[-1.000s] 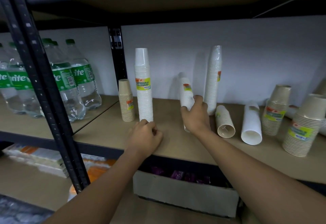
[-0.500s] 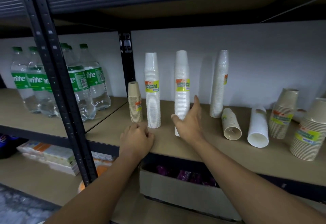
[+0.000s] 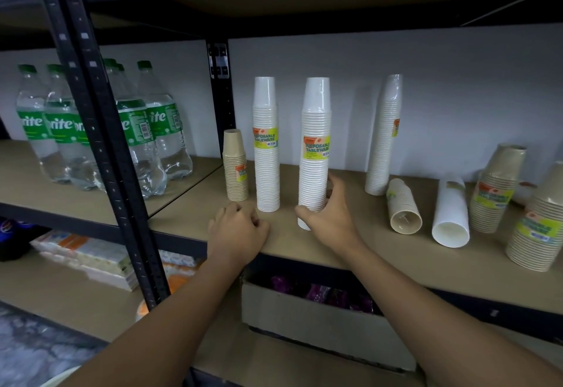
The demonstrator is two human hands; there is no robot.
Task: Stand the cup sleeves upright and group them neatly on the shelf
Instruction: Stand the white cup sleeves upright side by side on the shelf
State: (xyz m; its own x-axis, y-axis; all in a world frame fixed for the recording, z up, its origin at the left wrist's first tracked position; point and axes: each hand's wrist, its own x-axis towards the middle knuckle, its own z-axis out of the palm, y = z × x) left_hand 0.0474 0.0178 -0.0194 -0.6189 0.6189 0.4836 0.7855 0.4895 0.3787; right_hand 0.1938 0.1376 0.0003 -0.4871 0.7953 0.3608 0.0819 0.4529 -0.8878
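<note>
While R hand (image 3: 332,219) grips white sleeve (image 3: 315,130), L hand (image 3: 239,225) sits fisted (tipped sleeves (image 3: 403,204) rightward).

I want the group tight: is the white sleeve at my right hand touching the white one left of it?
Apart. The head view shows bare wall and shelf between the held white sleeve and the left white sleeve.

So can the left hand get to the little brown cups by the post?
Probably yes: the left hand rests on the shelf just in front of the short brown sleeve, nothing between them.
</note>
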